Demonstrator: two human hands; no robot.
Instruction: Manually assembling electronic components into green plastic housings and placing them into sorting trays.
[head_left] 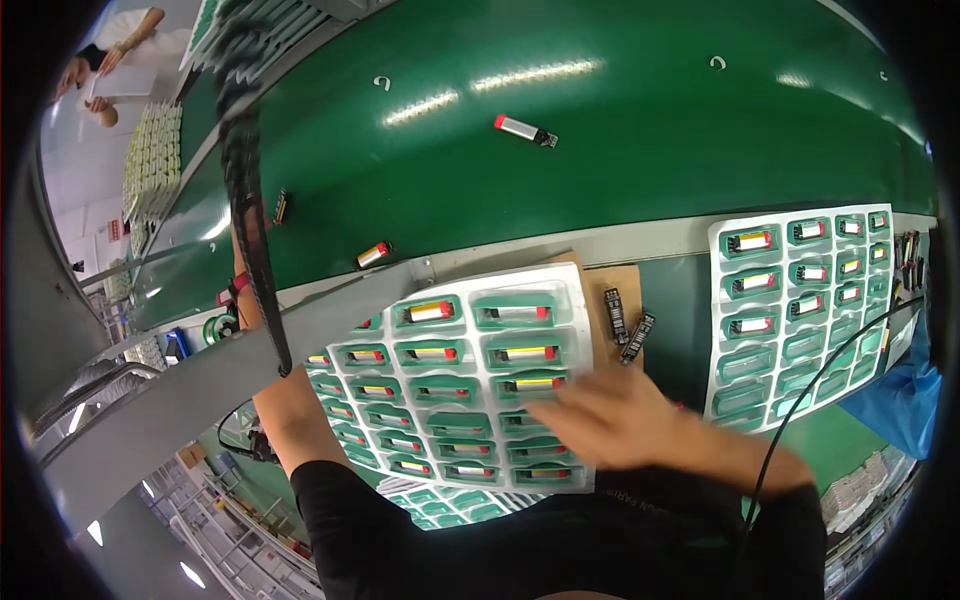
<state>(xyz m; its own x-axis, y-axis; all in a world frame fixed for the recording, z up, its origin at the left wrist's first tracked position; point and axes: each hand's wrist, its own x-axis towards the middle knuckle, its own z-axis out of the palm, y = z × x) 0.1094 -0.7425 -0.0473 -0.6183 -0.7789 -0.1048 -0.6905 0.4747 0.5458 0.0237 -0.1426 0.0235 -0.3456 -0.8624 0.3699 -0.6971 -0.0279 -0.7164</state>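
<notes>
My right hand is over the right edge of a white tray with green pockets, its fingers smeared by motion. Many pockets hold small battery cells with red ends and silver or yellow sides. My left arm stretches forward past a grey metal bar. Only a strip of my left hand shows beside a dark hanging cable, and its fingers are hidden. Close to it, a small dark part lies on the green surface.
Another cell with a black end piece lies on the green belt; a red-ended cell sits at its near edge. Two black parts rest on cardboard. A second tray stands right, crossed by a thin cable. Another person is far left.
</notes>
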